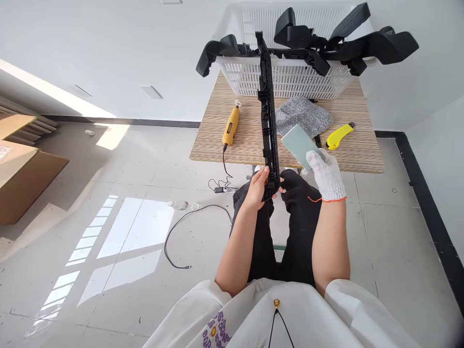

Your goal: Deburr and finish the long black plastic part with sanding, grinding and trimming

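My bare left hand (259, 187) is wrapped round the lower end of a long black plastic frame part (267, 111), which stands out lengthwise over the wooden table (212, 150). My right hand (325, 175), in a white knitted glove with an orange edge, grips a flat pale green sheet (301, 146) by its lower right corner. The sheet is tilted and lies just right of the black part, apart from it. Beyond the sheet is a crumpled grey cloth (303, 114). A yellow cutter (339, 137) rests to the right.
A yellow rotary tool (231, 126) with a cord lies on the table's left. At the back, a white basket (250, 79) bears several black plastic parts (384, 46). A black cable (167, 237) and a cardboard box (32, 179) are on the floor.
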`<act>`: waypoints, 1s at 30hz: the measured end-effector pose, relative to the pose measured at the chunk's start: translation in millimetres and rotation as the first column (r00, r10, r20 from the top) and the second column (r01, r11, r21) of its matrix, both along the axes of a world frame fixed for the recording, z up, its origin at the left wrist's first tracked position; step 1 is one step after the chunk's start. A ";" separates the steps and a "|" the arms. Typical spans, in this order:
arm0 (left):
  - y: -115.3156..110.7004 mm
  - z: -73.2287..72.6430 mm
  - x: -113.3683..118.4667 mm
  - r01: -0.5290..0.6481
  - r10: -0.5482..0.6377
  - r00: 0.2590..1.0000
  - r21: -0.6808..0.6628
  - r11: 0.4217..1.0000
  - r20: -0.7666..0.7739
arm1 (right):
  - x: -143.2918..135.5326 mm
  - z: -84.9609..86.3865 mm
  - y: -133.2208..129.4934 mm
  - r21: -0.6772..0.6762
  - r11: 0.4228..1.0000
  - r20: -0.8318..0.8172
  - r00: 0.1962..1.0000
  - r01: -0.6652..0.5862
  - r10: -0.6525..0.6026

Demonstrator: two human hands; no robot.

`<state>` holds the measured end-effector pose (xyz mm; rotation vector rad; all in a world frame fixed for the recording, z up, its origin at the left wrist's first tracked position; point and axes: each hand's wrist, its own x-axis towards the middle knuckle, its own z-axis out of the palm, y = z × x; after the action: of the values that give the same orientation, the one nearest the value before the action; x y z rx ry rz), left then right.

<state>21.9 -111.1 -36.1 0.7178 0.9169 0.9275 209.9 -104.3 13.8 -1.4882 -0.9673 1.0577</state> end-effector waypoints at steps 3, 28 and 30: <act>0.0 -0.5 -0.8 -0.007 0.007 1.000 -0.007 1.000 0.001 | 4.9 2.1 -7.4 -0.056 0.986 -0.083 0.985 -0.155 0.150; 0.1 -1.9 1.9 -0.004 0.004 1.000 0.009 1.000 -0.020 | -40.3 -15.2 33.2 0.278 0.948 0.404 0.914 -0.154 0.030; 0.2 -2.4 1.5 -0.019 0.019 0.999 0.007 1.000 -0.025 | -37.2 -14.5 31.6 0.265 0.946 0.421 0.905 -0.188 0.062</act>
<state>23.3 -110.9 -38.5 0.7294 0.9449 0.9408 172.7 -72.7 -0.8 -1.4289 -1.4697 0.6543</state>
